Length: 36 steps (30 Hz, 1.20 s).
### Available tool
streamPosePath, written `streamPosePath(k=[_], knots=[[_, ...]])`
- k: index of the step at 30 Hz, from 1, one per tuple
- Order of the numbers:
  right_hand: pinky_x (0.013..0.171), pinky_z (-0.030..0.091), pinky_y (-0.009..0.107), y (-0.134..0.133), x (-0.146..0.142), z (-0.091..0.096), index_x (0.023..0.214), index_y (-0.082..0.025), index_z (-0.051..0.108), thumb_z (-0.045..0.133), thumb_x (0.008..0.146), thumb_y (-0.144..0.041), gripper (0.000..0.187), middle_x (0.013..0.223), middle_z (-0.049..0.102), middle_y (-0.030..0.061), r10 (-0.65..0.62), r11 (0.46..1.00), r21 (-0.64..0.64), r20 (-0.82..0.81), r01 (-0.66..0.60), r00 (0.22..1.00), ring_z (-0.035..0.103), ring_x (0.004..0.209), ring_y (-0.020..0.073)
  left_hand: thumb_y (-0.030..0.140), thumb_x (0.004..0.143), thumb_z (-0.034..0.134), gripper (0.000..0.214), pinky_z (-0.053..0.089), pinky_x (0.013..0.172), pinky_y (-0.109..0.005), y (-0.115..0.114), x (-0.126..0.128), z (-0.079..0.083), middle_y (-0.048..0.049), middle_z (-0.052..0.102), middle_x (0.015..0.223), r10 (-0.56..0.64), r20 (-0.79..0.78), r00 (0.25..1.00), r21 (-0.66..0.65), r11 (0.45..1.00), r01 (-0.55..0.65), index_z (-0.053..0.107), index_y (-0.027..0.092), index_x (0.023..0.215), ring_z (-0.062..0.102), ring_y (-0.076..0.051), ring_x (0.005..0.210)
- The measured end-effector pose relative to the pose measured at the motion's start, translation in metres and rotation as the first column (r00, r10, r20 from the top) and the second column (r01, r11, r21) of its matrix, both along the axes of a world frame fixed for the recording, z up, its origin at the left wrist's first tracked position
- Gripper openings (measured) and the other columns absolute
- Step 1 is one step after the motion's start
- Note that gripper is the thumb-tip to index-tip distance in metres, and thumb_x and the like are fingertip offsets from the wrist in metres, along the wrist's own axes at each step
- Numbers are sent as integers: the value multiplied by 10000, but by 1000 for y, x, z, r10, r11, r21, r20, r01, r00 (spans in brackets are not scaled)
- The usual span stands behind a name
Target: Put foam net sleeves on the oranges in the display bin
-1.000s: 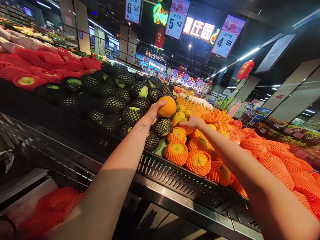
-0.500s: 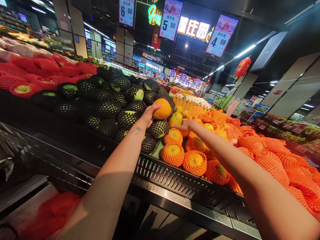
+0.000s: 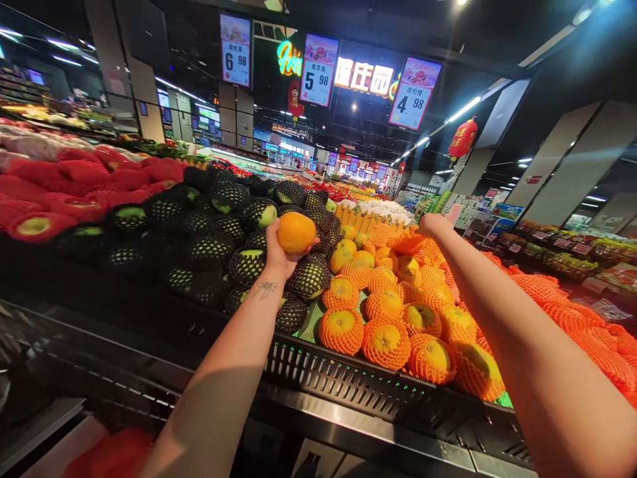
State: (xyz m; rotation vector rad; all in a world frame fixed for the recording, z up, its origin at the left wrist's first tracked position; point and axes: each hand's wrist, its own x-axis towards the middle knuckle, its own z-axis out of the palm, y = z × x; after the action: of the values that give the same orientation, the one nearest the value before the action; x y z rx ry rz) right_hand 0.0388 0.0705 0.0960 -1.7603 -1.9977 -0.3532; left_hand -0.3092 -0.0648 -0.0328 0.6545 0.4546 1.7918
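Observation:
My left hand (image 3: 279, 257) is closed around a bare orange (image 3: 297, 232), holding it up above green fruit in black foam nets (image 3: 308, 277). Fingers wrap its left side and underside. My right hand (image 3: 434, 226) is over the far side of the oranges, beside a bunch of orange foam netting (image 3: 415, 245). Its fingers point away from me and are hidden, so a grip cannot be made out. Below it lie oranges in orange foam nets (image 3: 385, 336), with a few bare yellow-orange ones (image 3: 343, 254) at the back.
A black slotted crate edge (image 3: 343, 378) and a metal rail (image 3: 368, 431) run along the front. Red-netted fruit (image 3: 82, 182) is piled at left, more orange-netted fruit (image 3: 562, 299) at right. Price signs (image 3: 415, 93) hang overhead. Packaged-goods shelves (image 3: 562, 245) stand at right.
My right hand has moved from the back oranges to the right and farther over the netted fruit. My left hand still holds the orange, now slightly left and lower in view.

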Motion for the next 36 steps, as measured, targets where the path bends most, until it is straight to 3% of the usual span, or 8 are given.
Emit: streamPosePath(k=[8,12,17,21,24,26,30,36], knots=[[1101,342,490,-21,40,-57,1455,-215,463,727,764,-199,740,1502,455,178,-29,999,-11,269,33,963,401,1378,362,726,919,385,665,536,535,-175,1,-2,5,-120,709,972,96,149,984,-65,994,-87,639,167,1175,738,-209,825],[906,456,474,-18,51,-55,1132,-88,664,769,725,-238,446,1035,697,217,-234,970,-34,153,242,960,633,1034,367,732,889,468,658,557,569,-200,0,1,6,-130,701,996,114,121,986,-68,992,-106,635,165,1177,728,-220,844],[737,444,317,-43,76,-39,993,-189,648,643,854,-416,267,997,696,95,-204,970,127,-44,208,978,637,926,244,577,873,576,474,585,634,-231,-5,6,8,-96,697,1015,147,77,986,-34,989,-145,637,171,1111,716,-211,851],[648,397,327,-79,85,-62,677,-216,522,707,744,-469,321,732,624,62,-157,983,47,-262,176,952,585,732,237,342,744,682,317,606,743,-279,-8,12,7,-58,693,1027,152,-25,988,38,988,-151,630,197,1021,699,-216,918],[630,393,332,-97,95,-87,671,-238,435,704,702,-380,305,678,577,31,-124,991,-9,-379,130,917,547,667,222,283,615,740,431,600,734,-304,-9,19,10,-34,659,1053,220,-191,957,103,974,-203,596,220,1017,671,-213,908],[633,397,336,-102,105,-97,737,-243,415,705,668,-348,316,719,577,18,-72,996,22,-433,90,898,533,664,217,262,529,818,568,576,738,-287,-12,28,19,-18,621,1078,373,-368,852,150,928,-341,562,235,1036,644,-198,915],[730,428,346,-102,122,-103,860,-236,432,747,557,-254,438,906,614,32,114,988,146,-502,-47,857,557,778,226,235,403,940,776,501,937,-313,-31,74,52,-26,577,1125,603,-672,430,412,787,-460,559,240,1079,584,-244,1100],[762,440,376,-105,116,-107,764,-227,440,740,682,-474,397,825,581,39,179,982,146,-514,-120,839,549,788,242,311,401,960,770,433,962,-552,-37,198,80,-89,606,960,384,-915,127,365,919,-149,581,225,1066,571,-417,1059]])
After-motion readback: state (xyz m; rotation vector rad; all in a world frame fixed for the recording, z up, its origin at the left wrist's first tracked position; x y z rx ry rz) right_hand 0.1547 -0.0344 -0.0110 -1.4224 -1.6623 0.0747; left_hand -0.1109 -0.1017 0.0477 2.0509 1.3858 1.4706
